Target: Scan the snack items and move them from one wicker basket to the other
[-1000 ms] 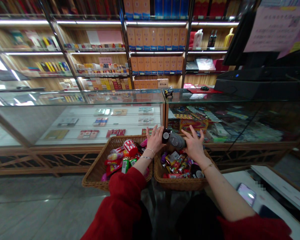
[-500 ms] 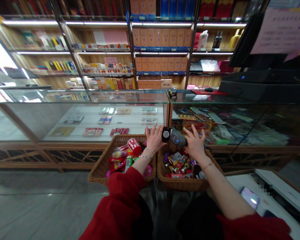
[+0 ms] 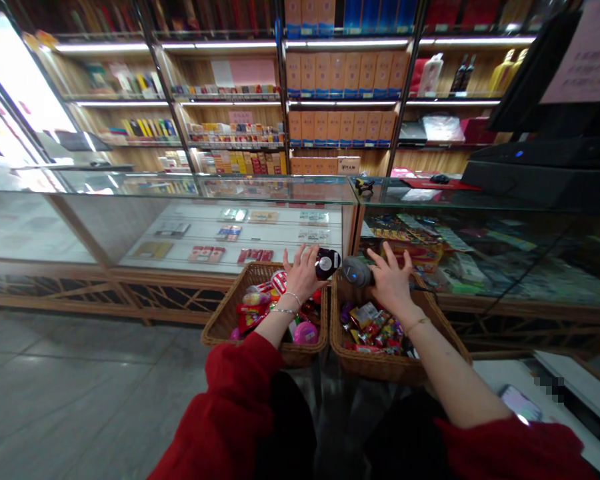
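My left hand (image 3: 303, 272) grips a small dark package (image 3: 327, 264) with a round white label, above the left wicker basket (image 3: 220, 319). In that basket lie a red-and-white striped tub (image 3: 279, 281), a pink round container (image 3: 306, 333) and other snacks. My right hand (image 3: 393, 280) holds a grey device (image 3: 356, 272) with a blue light, its other fingers spread. The device's head points at the package, a small gap between them. Below it, the right wicker basket (image 3: 380, 369) holds several wrapped candies (image 3: 375, 327).
Behind the baskets stands a glass display counter (image 3: 230, 190) with flat packs inside. A monitor (image 3: 525, 80) is at the upper right. On a white surface (image 3: 495, 373) at the lower right lies a phone (image 3: 520, 403). Stocked shelves (image 3: 347, 103) line the back wall.
The view has shifted left, so most things appear further right. My left hand has drawn the dark package away from the device and turned it slightly.
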Demonstrator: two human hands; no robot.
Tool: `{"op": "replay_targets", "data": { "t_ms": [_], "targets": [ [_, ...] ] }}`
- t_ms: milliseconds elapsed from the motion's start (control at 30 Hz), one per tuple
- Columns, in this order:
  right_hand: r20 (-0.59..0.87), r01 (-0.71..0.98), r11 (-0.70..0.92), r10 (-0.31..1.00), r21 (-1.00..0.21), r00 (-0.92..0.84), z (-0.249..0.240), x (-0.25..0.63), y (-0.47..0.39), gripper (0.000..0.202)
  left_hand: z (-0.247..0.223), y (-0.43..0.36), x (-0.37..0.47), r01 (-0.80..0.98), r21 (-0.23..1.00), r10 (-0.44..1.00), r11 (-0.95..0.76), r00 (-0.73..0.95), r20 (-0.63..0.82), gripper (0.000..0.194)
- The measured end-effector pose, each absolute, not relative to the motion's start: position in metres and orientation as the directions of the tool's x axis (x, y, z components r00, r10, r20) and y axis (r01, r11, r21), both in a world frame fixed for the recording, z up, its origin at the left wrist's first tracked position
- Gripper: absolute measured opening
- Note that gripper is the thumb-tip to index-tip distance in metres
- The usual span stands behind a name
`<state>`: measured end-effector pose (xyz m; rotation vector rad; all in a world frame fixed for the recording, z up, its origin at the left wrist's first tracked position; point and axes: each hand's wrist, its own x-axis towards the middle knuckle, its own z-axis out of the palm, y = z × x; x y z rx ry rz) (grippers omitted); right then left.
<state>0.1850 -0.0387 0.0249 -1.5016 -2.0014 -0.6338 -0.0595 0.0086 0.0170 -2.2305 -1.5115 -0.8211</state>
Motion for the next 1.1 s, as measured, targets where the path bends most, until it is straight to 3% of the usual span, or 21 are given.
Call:
{"op": "replay_targets", "data": {
  "t_ms": [567,900,1100],
  "targets": [
    [0.643,0.955,0.292,0.720,0.057,-0.259,0.028,0.166,-0.032,0.039,0.004,-0.025,-0.138,0.907,0.036,0.726,-0.419,0.312,0.613,0.104],
    [0.656,0.947,0.315,0.702,0.065,-0.278,0.023,0.164,-0.030,0.035,-0.001,-0.052,-0.152,0.912,0.034,0.820,-0.409,0.351,0.452,0.123],
    [0.648,0.952,0.297,0.711,0.075,-0.273,0.023,0.168,-0.032,0.032,0.005,-0.045,-0.143,0.944,0.020,0.826,-0.329,0.277,0.491,0.113]
  ]
}}
